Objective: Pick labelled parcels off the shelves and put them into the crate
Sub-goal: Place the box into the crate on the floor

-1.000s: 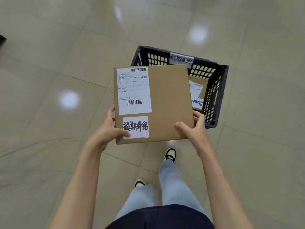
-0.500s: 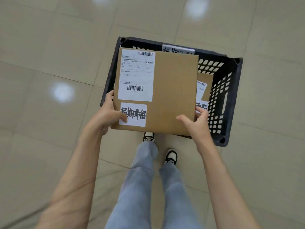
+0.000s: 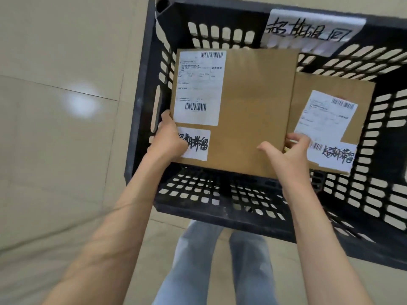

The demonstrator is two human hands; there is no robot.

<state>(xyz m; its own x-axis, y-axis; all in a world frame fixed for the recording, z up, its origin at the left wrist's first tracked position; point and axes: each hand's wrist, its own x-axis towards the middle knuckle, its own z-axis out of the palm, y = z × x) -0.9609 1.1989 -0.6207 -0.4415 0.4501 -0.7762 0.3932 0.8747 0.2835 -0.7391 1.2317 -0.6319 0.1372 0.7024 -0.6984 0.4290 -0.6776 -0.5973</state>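
In crate (image 3: pixel 220 214): second parcel (image 3: pixel 330 128); above | held parcel (image 3: pixel 253 111)

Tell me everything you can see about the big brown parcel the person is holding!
The big brown parcel is a flat, square package that looks like cardboard. A white shipping label with barcodes covers its upper left, and a smaller white sticker with black handwriting sits below it. It is held flat inside the black crate, the left hand holding its left edge and the right hand its right edge. It overlaps a second brown parcel lying beside it.
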